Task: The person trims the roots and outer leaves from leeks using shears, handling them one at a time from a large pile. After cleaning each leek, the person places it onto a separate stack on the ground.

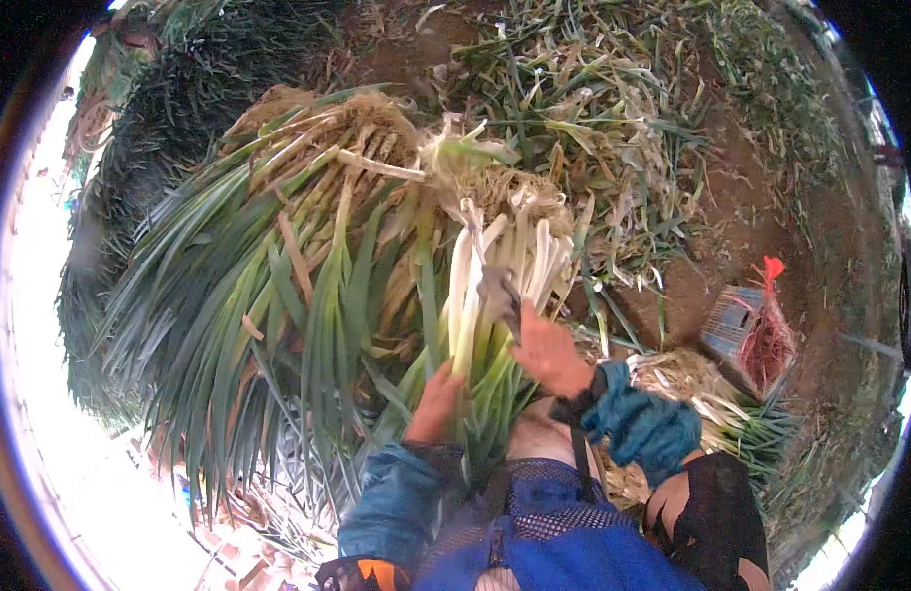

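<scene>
Leek (462, 305): 1 pale stalk is lying straight ahead of the left hand (438, 402), its white part pointing away from the lap (559, 532) and its green part trailing back toward it.
Long axis: it is running nearly up and down the view, leaning a little right at its far end.
Nearer hand: the left is resting right on the stalk, near where white is turning green; the right hand (552, 353) is hovering near it on the right, with the tool between them.
Tool (499, 295): grey and blurred, it is slanting up and left from the right hand toward the white part; from where I am standing, I cannot tell its exact kind or whether it is touching the stalk.
Left grip: the hand is curling closed around the stalk, with its far fingertips hiding from me.
Right grip: the hand is holding the tool's near end in a closed grip, the blur covering the finger detail.
Bunch (540, 266): several more white stalks are lying just right of the tool, roots facing away.
Pile (278, 227): long green leaves are spreading out on the left.
Trimmings (613, 148): loose scraps are covering the ground beyond the bunch.
Net bag (769, 347): 1 red bag is sitting well apart, far right.
</scene>
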Motion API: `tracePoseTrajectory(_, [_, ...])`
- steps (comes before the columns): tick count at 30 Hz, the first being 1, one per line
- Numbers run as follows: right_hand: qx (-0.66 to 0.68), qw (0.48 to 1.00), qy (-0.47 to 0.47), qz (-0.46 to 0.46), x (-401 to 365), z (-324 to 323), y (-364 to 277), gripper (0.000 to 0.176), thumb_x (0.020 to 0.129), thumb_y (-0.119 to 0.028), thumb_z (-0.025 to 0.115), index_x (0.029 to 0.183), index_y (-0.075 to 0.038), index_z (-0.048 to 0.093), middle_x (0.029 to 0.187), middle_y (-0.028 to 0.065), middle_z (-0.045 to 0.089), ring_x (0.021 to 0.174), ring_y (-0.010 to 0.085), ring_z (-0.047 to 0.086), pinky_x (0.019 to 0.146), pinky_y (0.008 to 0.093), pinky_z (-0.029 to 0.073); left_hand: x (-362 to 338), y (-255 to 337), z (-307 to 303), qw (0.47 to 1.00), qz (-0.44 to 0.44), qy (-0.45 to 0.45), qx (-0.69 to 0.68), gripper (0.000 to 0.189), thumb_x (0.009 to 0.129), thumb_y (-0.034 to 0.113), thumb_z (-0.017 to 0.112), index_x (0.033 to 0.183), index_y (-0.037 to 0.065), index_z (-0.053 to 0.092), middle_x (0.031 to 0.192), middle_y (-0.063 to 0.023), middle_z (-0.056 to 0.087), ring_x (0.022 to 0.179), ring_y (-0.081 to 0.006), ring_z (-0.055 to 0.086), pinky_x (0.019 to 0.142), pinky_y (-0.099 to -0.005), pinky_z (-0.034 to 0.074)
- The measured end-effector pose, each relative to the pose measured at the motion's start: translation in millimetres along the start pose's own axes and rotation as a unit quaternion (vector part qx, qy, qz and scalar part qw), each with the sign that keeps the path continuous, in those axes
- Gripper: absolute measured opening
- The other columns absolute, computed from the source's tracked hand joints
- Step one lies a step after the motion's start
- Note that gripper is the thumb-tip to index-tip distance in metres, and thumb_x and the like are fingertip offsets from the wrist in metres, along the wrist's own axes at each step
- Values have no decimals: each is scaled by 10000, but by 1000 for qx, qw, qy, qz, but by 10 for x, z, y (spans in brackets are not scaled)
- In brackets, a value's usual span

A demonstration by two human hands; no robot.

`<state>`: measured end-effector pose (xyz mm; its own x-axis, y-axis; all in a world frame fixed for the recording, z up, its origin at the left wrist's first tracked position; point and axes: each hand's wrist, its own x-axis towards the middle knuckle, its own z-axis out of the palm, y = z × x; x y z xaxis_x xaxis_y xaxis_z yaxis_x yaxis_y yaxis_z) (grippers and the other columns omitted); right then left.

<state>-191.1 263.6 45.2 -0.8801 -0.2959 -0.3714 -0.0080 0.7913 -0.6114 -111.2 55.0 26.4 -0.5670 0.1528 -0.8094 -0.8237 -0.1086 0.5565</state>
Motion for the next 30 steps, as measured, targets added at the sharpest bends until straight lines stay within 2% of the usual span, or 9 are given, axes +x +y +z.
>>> tracePoseTrajectory(3, [4, 998, -44, 49, -190, -51, -30, 575, 755, -264, 568, 1151, 77, 328, 691, 242, 558, 671, 413, 573, 569, 459, 455, -42, -46, -38, 997, 78, -27, 11, 406, 904, 230, 460, 1234, -7, 447, 790, -18, 505, 616, -95, 457, 521, -240, 408])
tracePoseTrajectory(6, [-50, 996, -52, 44, 4, 82, 143, 564, 747, -270, 578, 1128, 69, 335, 700, 236, 557, 665, 415, 569, 576, 459, 457, -40, -31, -68, 997, 52, -50, 17, 404, 904, 243, 460, 1227, 0, 452, 779, -16, 512, 635, -98, 471, 524, -239, 409])
tracePoseTrajectory(13, [8, 999, -41, -21, 289, -14, 154, 674, 765, -276, 558, 1225, 116, 259, 763, 233, 559, 745, 411, 566, 622, 465, 452, 30, -149, -96, 999, -5, -2, -41, 359, 899, 268, 477, 1179, 43, 470, 717, -1, 502, 602, -97, 476, 506, -231, 403])
tracePoseTrajectory(19, [-55, 994, -93, 21, 320, -1, 134, 672, 769, -296, 549, 1219, 118, 269, 773, 255, 554, 718, 419, 557, 609, 482, 439, 1, -53, -82, 998, 6, -46, -40, 338, 906, 257, 455, 1163, 39, 477, 718, -10, 512, 594, -96, 476, 503, -226, 403])
tracePoseTrajectory(21, [-33, 997, -65, -6, 489, 11, 136, 675, 764, -296, 549, 1222, 115, 273, 784, 270, 559, 725, 421, 567, 615, 480, 452, 13, -43, -75, 996, 23, -62, -54, 286, 902, 252, 472, 1113, 60, 481, 704, -5, 504, 566, -106, 484, 473, -231, 399])
tracePoseTrajectory(26, [-1, 998, -47, -38, 432, 14, -22, 685, 762, -305, 547, 1281, 45, 268, 786, 255, 573, 720, 406, 579, 597, 458, 474, 22, -67, -52, 996, -48, -49, -57, 297, 900, 256, 475, 1124, 61, 485, 702, -6, 498, 573, -94, 478, 473, -227, 394])
tracePoseTrajectory(27, [-21, 997, -79, -5, 394, 33, -14, 664, 765, -312, 549, 1265, 37, 284, 791, 252, 575, 721, 407, 579, 599, 458, 474, 34, -60, -35, 995, -51, -52, -68, 300, 900, 258, 476, 1126, 61, 487, 705, -7, 498, 580, -90, 479, 475, -224, 393])
tracePoseTrajectory(29, [-62, 986, -142, 61, 409, 16, 37, 624, 773, -327, 552, 1235, 21, 317, 800, 247, 581, 723, 410, 578, 605, 459, 474, 66, 46, -41, 990, 92, -60, 90, 357, 903, 308, 472, 1121, 27, 498, 796, -48, 554, 667, -150, 528, 569, -285, 435])
tracePoseTrajectory(30, [-16, 995, -87, 39, 445, -29, 210, 587, 779, -338, 554, 1192, 17, 336, 806, 249, 584, 728, 414, 577, 621, 466, 472, 64, 93, -46, 971, 159, -62, 169, 390, 905, 334, 469, 1118, 9, 504, 842, -69, 582, 711, -180, 552, 616, -315, 456])
